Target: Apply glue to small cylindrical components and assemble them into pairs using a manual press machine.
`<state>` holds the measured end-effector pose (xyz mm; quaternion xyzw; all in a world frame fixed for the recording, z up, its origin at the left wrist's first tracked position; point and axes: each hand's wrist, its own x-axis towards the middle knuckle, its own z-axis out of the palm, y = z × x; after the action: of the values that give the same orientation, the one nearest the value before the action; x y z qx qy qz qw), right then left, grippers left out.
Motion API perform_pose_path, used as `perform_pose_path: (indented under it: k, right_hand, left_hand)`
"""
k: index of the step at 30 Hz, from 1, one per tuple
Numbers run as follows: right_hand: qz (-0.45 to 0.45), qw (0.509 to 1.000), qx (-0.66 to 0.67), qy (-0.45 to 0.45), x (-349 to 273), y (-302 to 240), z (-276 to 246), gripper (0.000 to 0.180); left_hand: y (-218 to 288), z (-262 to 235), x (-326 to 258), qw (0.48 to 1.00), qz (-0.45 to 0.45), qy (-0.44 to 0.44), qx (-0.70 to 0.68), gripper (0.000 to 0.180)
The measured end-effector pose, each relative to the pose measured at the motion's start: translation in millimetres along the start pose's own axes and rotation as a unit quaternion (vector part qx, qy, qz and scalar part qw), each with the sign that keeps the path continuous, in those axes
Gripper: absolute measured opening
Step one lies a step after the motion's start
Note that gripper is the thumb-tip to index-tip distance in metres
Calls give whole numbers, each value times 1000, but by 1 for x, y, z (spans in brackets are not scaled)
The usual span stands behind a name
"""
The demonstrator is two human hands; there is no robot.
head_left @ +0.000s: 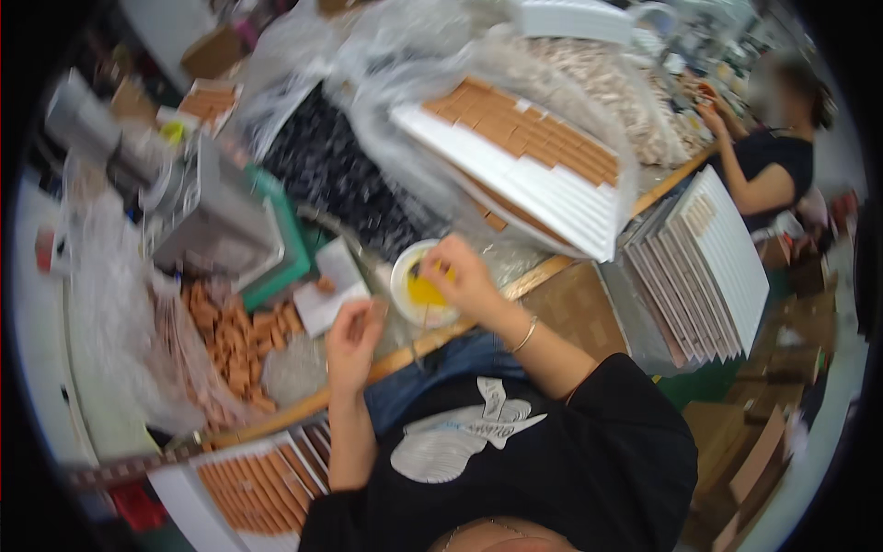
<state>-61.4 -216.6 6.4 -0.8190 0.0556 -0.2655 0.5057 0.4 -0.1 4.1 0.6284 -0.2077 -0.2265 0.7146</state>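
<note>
My left hand (353,345) is raised near the table's front edge, its thumb and fingers pinched together. Whatever small thing they may hold is too blurred to name. My right hand (463,279), with a bangle at the wrist, reaches over a white bowl (398,287) holding something yellow (423,292). Its fingers are closed just above the yellow contents. A small dark spot shows by the fingertips, and I cannot tell what it is. Left of the bowl lies a white flat block (329,293), with a small orange-brown piece (325,284) on it.
A grey press-like machine (216,216) with a green base stands left, beside heaped orange-brown pieces (235,345). Black pieces (340,170) lie behind the bowl. A white ridged tray (524,198) carries brown pieces. Stacked trays (708,267) stand right, below a co-worker (773,166).
</note>
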Motion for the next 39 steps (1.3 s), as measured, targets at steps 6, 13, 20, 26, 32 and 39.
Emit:
perform_pose_path:
  k: [6,13,20,26,32,39]
  right_hand:
    - [192,885,411,-104,17,-34,-26,10]
    - [-119,992,-1,-33,15,-40,-7,11]
    - [-195,971,-139,-32,18,-55,-8,12]
    - [-185,975,-121,-36,20,-51,-16,10]
    - [17,954,106,-281,104,-33,-65,18]
    - [132,932,-328,83,252,104,-71,47]
  left_hand:
    - [16,26,22,996,77,13,-44,32]
    - [10,30,21,995,86,29,48,32]
    - [-3,36,9,989,71,102,78,31]
    - [3,55,20,927,220,144,268,31]
    - [-7,53,25,991,87,65,72,32]
    - [4,34,15,997,26,36,63,30]
